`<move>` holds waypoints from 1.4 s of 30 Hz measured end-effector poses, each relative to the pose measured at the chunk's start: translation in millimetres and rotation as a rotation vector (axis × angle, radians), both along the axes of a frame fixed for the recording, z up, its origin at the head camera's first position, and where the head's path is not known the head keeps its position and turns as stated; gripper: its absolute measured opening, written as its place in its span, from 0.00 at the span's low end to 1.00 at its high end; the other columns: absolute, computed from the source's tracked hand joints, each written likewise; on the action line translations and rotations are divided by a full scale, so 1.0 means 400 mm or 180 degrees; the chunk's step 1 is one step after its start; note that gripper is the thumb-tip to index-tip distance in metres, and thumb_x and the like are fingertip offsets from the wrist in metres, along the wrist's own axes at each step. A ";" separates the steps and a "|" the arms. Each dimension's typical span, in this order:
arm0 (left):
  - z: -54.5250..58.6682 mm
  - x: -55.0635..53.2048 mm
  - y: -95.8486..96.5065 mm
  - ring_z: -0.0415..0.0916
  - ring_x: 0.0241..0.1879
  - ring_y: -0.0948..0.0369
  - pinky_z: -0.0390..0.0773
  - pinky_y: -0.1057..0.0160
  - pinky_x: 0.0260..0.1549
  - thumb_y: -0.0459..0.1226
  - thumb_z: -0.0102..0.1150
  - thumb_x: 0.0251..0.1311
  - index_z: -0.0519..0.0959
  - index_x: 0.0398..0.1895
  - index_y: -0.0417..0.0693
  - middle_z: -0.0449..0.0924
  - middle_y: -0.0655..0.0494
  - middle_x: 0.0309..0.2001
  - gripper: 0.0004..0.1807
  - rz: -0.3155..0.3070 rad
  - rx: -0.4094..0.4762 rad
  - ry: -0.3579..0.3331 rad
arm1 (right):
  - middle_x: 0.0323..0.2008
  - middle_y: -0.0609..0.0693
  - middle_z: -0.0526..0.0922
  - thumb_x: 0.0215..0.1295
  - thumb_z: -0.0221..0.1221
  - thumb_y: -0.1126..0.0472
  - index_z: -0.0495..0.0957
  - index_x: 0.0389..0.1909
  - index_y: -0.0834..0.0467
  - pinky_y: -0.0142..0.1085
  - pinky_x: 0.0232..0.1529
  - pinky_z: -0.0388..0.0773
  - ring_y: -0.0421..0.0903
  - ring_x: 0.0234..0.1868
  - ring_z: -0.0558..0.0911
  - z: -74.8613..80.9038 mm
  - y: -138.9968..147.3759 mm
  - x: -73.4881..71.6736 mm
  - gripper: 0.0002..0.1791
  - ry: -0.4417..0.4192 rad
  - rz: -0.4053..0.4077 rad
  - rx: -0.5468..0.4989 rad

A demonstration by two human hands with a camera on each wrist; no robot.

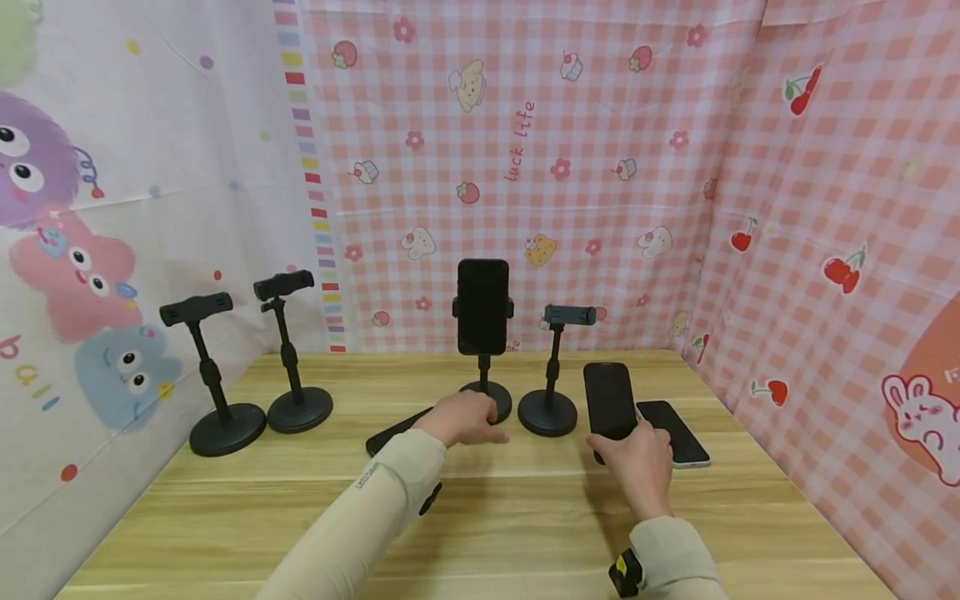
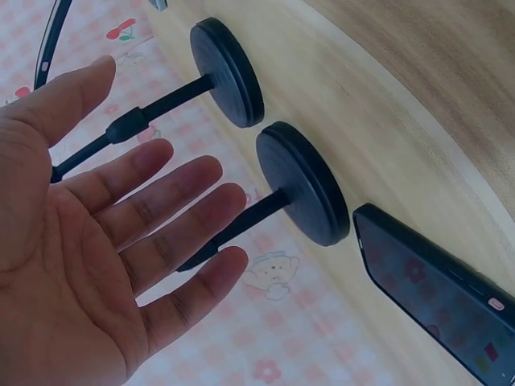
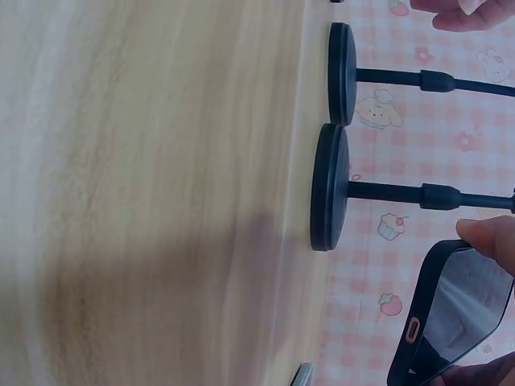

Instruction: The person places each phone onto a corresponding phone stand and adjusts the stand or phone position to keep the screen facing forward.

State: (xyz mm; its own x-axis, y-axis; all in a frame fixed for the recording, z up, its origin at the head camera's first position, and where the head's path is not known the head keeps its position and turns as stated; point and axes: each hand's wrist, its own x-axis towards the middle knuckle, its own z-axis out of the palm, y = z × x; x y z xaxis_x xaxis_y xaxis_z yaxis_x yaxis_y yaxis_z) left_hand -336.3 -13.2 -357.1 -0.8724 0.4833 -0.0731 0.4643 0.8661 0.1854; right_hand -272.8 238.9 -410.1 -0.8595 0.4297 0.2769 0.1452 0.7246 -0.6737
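Observation:
My right hand [image 1: 639,465] grips a black smartphone [image 1: 609,398] by its lower end, thumb on one long side. In the right wrist view that smartphone [image 3: 467,301] hangs tilted beside the thumb. With fingers spread and nothing in it, my left hand [image 2: 105,241] is in front of a black phone stand [image 1: 483,367] whose clamp holds an upright smartphone [image 1: 482,304]. To its right stands another phone stand [image 1: 552,371] with a bare clamp. Partly hidden behind my left forearm, a dark smartphone [image 1: 393,429] lies on the table.
Two more phone stands [image 1: 212,383] [image 1: 287,358] with bare clamps are at the table's left side. A pale-edged smartphone [image 1: 672,431] lies flat right of my right hand. Patterned cloth [image 1: 420,208] hangs around the wooden table [image 1: 525,533] on the back and both sides.

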 end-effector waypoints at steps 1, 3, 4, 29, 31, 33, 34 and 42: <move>0.002 0.000 0.000 0.76 0.41 0.57 0.75 0.55 0.43 0.54 0.64 0.62 0.84 0.40 0.49 0.80 0.56 0.39 0.19 -0.0004 0.0016 0.0007 | 0.42 0.74 0.71 0.48 0.73 0.46 0.72 0.54 0.78 0.59 0.42 0.71 0.72 0.45 0.74 0.003 -0.002 0.001 0.45 0.0030 -0.0010 -0.0022; 0.004 0.000 0.000 0.77 0.45 0.56 0.76 0.54 0.47 0.54 0.64 0.62 0.84 0.43 0.50 0.81 0.55 0.43 0.19 0.0014 0.0032 0.0017 | 0.42 0.73 0.71 0.48 0.73 0.46 0.72 0.56 0.78 0.59 0.42 0.71 0.71 0.45 0.73 0.007 -0.004 0.002 0.45 0.0087 -0.0024 -0.0051; 0.004 0.000 0.001 0.77 0.46 0.56 0.76 0.53 0.48 0.54 0.64 0.62 0.83 0.44 0.50 0.81 0.55 0.45 0.19 0.0025 0.0044 0.0020 | 0.43 0.73 0.71 0.48 0.73 0.46 0.72 0.56 0.77 0.59 0.42 0.71 0.70 0.45 0.73 0.009 -0.006 0.003 0.45 0.0107 -0.0031 -0.0066; 0.042 0.000 0.031 0.78 0.53 0.54 0.75 0.53 0.53 0.54 0.61 0.65 0.78 0.60 0.47 0.81 0.53 0.54 0.27 -0.0049 0.0564 0.0378 | 0.44 0.68 0.72 0.50 0.72 0.44 0.73 0.55 0.73 0.58 0.46 0.70 0.63 0.46 0.71 0.063 -0.031 0.006 0.43 0.0481 -0.0145 -0.0286; 0.049 0.001 0.037 0.77 0.54 0.54 0.75 0.53 0.54 0.54 0.60 0.66 0.77 0.62 0.47 0.81 0.53 0.55 0.27 -0.0047 0.0562 0.0396 | 0.45 0.68 0.72 0.51 0.72 0.44 0.72 0.55 0.73 0.58 0.47 0.70 0.63 0.47 0.71 0.070 -0.032 0.008 0.43 0.0472 -0.0129 -0.0319; 0.056 0.001 0.043 0.76 0.56 0.54 0.74 0.52 0.55 0.54 0.60 0.66 0.77 0.63 0.48 0.80 0.54 0.56 0.28 -0.0029 0.0554 0.0403 | 0.45 0.67 0.72 0.51 0.72 0.44 0.72 0.55 0.73 0.58 0.46 0.70 0.63 0.46 0.71 0.076 -0.032 0.010 0.42 0.0485 -0.0118 -0.0337; 0.060 0.001 0.046 0.76 0.56 0.54 0.74 0.52 0.55 0.54 0.59 0.66 0.76 0.63 0.49 0.80 0.54 0.57 0.28 -0.0024 0.0552 0.0401 | 0.45 0.67 0.72 0.51 0.72 0.43 0.72 0.56 0.72 0.58 0.45 0.70 0.63 0.46 0.71 0.079 -0.032 0.011 0.42 0.0489 -0.0111 -0.0356; 0.075 -0.004 0.066 0.76 0.56 0.55 0.74 0.52 0.55 0.56 0.56 0.68 0.74 0.65 0.50 0.79 0.54 0.58 0.30 -0.0050 0.0614 0.0466 | 0.41 0.64 0.73 0.51 0.71 0.41 0.75 0.49 0.70 0.55 0.40 0.69 0.60 0.43 0.71 0.104 -0.029 0.011 0.39 0.0583 -0.0110 -0.0348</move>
